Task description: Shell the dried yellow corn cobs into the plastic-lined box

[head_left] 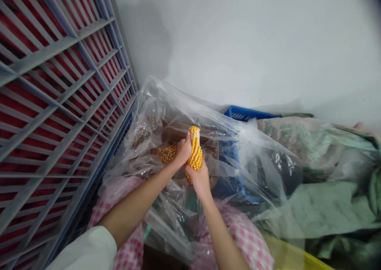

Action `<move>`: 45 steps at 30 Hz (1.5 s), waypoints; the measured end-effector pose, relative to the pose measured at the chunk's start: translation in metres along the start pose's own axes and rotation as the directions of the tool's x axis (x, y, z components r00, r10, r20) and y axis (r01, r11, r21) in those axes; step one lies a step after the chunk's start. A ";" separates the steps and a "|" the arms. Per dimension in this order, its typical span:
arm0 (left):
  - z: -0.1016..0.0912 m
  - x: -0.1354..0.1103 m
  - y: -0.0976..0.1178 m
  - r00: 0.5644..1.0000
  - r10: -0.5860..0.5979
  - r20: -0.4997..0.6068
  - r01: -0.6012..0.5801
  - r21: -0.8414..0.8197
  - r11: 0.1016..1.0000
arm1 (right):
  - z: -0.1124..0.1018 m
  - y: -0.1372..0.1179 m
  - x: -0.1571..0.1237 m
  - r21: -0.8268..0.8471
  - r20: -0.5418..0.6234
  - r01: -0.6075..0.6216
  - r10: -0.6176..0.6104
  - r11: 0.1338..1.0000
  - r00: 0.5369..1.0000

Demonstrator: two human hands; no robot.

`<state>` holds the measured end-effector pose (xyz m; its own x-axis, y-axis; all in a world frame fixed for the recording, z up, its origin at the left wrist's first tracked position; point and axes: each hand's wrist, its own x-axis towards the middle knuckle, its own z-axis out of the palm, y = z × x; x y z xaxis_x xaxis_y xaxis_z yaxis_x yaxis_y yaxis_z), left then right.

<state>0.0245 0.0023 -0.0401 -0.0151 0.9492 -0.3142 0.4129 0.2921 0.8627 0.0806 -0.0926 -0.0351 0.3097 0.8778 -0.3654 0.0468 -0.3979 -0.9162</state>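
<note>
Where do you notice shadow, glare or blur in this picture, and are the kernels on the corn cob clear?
Head view: a soft shadow on the wall, left of centre; white glare streaks on the clear plastic sheet. Head view, left side: the slatted crate looks stretched and soft toward the edge. Head view, middle: the corn cob shows distinct kernel rows.

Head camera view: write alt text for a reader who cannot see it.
A person's left hand and right hand grip yellow corn on the cob amid clear plastic sheeting, with loose kernels beside the left hand. A slatted crate stands at left; a blue basket shows at right.
</note>
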 end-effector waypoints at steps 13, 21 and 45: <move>0.003 -0.002 -0.006 1.000 -0.005 -0.004 0.004 -0.072 0.997 | 0.000 0.004 -0.005 0.126 0.057 -0.078 0.071 0.989 0.996; -0.002 0.012 -0.003 0.990 -0.060 0.125 0.093 -0.287 0.953 | -0.004 -0.011 -0.003 0.152 0.054 -0.121 0.114 0.981 0.992; 0.006 0.009 -0.003 0.998 -0.054 -0.023 0.053 -0.023 0.998 | -0.003 0.008 -0.007 -0.530 -0.119 -0.043 -0.024 0.847 0.993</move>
<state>0.0282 0.0091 -0.0481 -0.0578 0.9345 -0.3511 0.3905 0.3449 0.8536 0.0814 -0.1024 -0.0399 0.4196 0.8490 -0.3211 0.5295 -0.5163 -0.6731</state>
